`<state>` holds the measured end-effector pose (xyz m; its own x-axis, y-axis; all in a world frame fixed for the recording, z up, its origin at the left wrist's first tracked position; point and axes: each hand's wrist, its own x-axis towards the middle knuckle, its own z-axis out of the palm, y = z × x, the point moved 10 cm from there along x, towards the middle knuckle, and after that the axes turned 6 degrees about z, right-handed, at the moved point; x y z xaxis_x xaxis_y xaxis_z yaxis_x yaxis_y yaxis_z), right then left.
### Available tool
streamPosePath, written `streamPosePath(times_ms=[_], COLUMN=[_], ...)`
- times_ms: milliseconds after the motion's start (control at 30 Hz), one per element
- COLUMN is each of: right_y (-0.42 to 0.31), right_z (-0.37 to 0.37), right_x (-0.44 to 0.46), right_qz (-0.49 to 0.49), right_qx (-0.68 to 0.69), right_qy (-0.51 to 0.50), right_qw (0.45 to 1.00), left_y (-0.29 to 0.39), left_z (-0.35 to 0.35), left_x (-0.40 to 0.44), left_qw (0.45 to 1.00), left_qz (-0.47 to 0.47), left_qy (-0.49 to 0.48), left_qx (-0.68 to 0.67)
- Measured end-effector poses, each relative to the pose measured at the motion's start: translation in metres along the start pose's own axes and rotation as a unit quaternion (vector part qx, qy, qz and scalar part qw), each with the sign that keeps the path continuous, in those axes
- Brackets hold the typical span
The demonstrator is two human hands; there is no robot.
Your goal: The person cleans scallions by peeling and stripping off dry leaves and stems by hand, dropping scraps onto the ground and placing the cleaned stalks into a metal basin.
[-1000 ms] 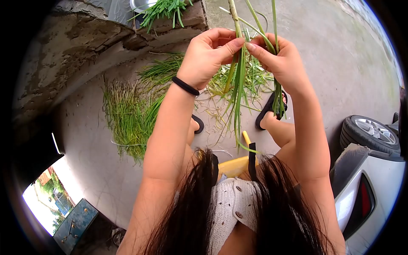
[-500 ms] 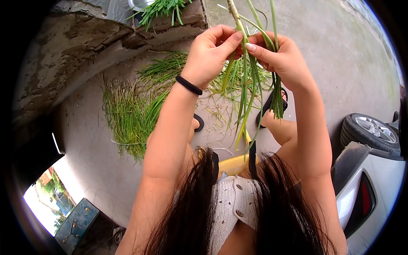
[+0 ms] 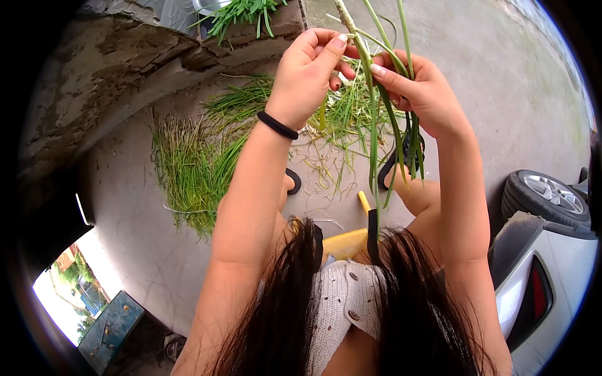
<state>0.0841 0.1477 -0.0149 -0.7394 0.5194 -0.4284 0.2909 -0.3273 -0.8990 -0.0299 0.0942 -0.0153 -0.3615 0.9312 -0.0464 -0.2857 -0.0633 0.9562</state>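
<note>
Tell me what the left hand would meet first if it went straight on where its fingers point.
The left hand would likely meet the green stalks in the right hand first; depth is unclear, so it may be touching them.

on the ground [image 3: 501,113], a heap of greens [image 3: 194,166] lies left of the left sandal [image 3: 293,182]; scraps [image 3: 351,119] spread between it and the right sandal [image 3: 386,174] and beyond. a bowl [image 3: 210,5] and leaves [image 3: 244,15] sit on the ledge [image 3: 282,24], far left. stalks [image 3: 363,51] hang from the right hand [image 3: 411,91], the left hand [image 3: 310,75] beside them. a wheel [image 3: 552,194] lies right (just past the car [image 3: 567,276]).
</note>
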Motion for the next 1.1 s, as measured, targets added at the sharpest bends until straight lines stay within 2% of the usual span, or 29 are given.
streamPosePath(times_ms=[100,200,300,433,567,800,867,900,967,1033,1100], right_y=[0.003,-0.004,-0.006,-0.014,-0.021,-0.037,-0.034,-0.036,-0.028,-0.017,-0.020], right_z=[0.003,0.002,-0.005,-0.015,-0.027,-0.058,-0.080,-0.089,-0.106,-0.112,-0.097], right_x=[0.000,0.002,0.004,0.003,-0.002,-0.011,-0.011,-0.014,-0.014,-0.009,-0.007], right_qz=[0.019,-0.041,-0.090,-0.101,-0.095,-0.180,-0.157,-0.146,-0.077,-0.008,-0.021], right_qx=[0.034,-0.083,-0.109,-0.220,-0.253,-0.371,-0.387,-0.395,-0.347,-0.277,-0.186], right_qy=[-0.002,0.045,0.093,0.130,0.187,0.310,0.349,0.368,0.355,0.314,0.264], right_qw=[0.999,0.995,0.986,0.961,0.945,0.857,0.839,0.829,0.865,0.908,0.946], left_y=[0.002,0.003,-0.003,-0.011,-0.011,-0.007,-0.001,0.006,0.011,0.003,-0.009], left_z=[0.007,0.008,0.009,0.014,0.019,0.017,0.011,0.004,-0.012,-0.018,-0.011], left_x=[-0.002,-0.002,-0.004,-0.006,-0.008,-0.011,-0.012,-0.011,-0.007,0.001,0.005], left_qw=[1.000,0.998,0.999,0.998,0.996,0.990,0.997,0.995,0.997,0.994,0.989], left_qz=[0.001,0.010,0.009,-0.007,-0.015,-0.013,-0.016,0.000,0.014,0.016,0.001], left_qy=[-0.018,-0.027,-0.014,-0.032,-0.033,-0.034,-0.003,0.010,0.051,0.056,0.046], left_qx=[0.017,0.049,0.040,0.061,0.079,0.134,0.078,0.097,0.054,0.094,0.143])
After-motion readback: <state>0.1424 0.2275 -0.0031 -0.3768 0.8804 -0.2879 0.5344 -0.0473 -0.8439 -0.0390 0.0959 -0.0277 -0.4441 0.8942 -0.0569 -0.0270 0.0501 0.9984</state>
